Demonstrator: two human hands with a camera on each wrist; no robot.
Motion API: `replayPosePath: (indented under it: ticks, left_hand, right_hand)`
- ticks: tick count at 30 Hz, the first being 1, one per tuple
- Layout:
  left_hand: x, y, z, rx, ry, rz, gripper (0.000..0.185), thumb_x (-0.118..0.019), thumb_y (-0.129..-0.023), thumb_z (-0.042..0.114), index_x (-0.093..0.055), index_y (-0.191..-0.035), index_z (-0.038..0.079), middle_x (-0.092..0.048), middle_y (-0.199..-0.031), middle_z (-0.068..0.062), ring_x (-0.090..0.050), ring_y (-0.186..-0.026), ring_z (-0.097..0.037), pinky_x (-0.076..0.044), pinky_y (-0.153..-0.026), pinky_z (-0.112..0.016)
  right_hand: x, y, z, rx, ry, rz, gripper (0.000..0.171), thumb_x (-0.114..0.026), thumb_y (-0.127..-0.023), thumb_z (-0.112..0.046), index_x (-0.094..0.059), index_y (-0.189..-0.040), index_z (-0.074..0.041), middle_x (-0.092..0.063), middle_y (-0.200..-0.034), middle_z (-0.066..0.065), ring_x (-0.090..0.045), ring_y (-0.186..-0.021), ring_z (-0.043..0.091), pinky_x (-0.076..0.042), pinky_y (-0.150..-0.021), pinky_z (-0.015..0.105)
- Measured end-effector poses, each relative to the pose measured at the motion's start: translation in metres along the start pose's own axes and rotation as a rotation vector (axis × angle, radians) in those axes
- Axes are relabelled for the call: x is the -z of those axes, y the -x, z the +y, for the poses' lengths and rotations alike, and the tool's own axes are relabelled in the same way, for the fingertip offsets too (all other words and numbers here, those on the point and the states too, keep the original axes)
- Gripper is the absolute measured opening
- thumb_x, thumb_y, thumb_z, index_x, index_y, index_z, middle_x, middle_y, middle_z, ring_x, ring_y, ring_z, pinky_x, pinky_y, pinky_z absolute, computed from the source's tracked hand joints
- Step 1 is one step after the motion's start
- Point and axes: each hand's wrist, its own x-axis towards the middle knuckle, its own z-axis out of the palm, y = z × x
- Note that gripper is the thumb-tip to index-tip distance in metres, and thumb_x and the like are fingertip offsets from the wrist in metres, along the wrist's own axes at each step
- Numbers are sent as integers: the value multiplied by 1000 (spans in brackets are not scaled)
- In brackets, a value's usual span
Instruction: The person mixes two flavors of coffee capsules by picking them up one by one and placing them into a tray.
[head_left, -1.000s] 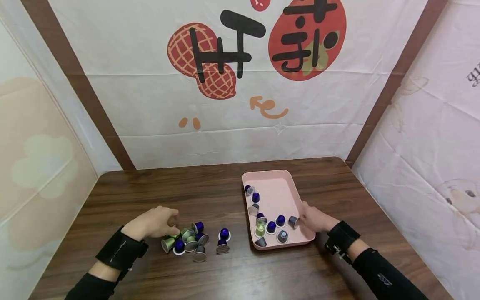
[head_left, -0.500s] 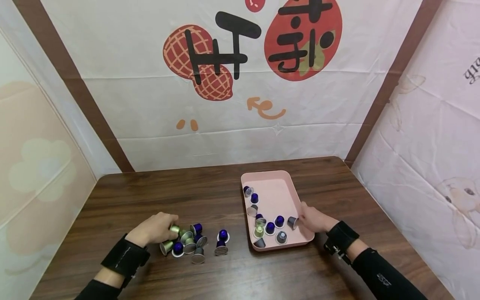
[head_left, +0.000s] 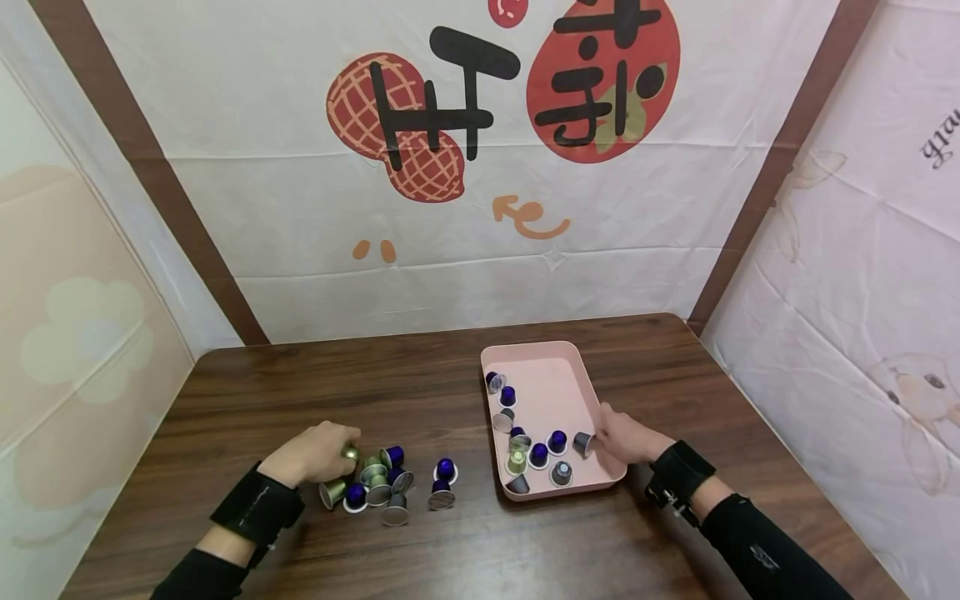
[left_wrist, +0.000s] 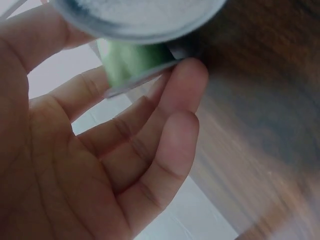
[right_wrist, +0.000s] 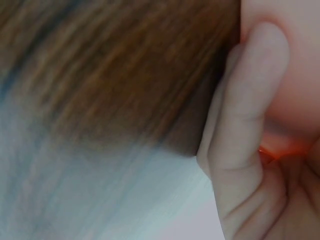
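I see the loose heap of small metal coffee capsules [head_left: 378, 483] lying left of the shallow pink plastic tray [head_left: 558, 367], both on the dark wooden table [head_left: 420, 375].

The surface [head_left: 450, 367] is dark brown with a wood grain. On it at lower centre-right sits a pale pink tray [head_left: 558, 371] holding blue, grey and one light green capsule. The capsules [head_left: 382, 483] at lower left are blue, grey and olive green with silver lids. The left hand [head_left: 311, 454] pinches a green capsule [left_wrist: 132, 62]. Both wristbands are black. The backdrop [head_left: 480, 125] is white with a red lattice peanut and black characters.
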Motion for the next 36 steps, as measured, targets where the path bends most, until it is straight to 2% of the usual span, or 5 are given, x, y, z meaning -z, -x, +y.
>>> replayPosePath:
  ticks: [5, 12, 18, 25, 36]
  left_hand:
    - [7, 1, 0, -26, -5, 12, 45, -63, -84, 7, -55, -126, -5, -59, -118, -20, -51, -75, -18, -42, -67, -37]
    - [25, -5, 10, -87, -29, 92, 27, -60, -84, 8, -61, -110, 3, -57, -85, -4, -44, -57, -14, -35, -54, -31]
    - [36, -13, 26, -138, -71, 144, 40, -57, -87, 10, -56, -125, -1, -60, -108, -15, -43, -61, -13, -37, -60, -32]
    - [44, -30, 56, -231, -99, 184, 18, -56, -89, 11, -61, -106, 10, -57, -93, -6, -46, -67, -15, -38, -60, -32]
    - [41, -57, 121, -321, -101, 171, 18, -55, -88, 13, -61, -105, 10, -55, -92, -4, -46, -72, -16, -39, -64, -32]
  right_hand:
    - [0, 0, 2, -5, 5, 3, 12, -47, -94, 0, -39, -102, 5, -47, -73, 6, -51, -68, 18, -44, -63, 34]
    - [5, -2, 0, -9, -20, -4, 11, -47, -95, -1, -38, -100, 3, -41, -69, 3, -48, -64, 17, -41, -59, 31]
    - [4, -4, 1, 6, -29, -3, 11, -46, -95, -2, -37, -98, 3, -40, -68, 2, -48, -63, 17, -40, -58, 31]
    - [5, -3, -1, -14, -47, -16, 12, -46, -95, -2, -37, -100, 4, -41, -69, 3, -49, -64, 17, -40, -59, 31]
    - [2, -3, 1, -16, -58, -18, 12, -47, -95, -3, -36, -98, 3, -39, -69, 2, -48, -64, 17, -41, -59, 31]
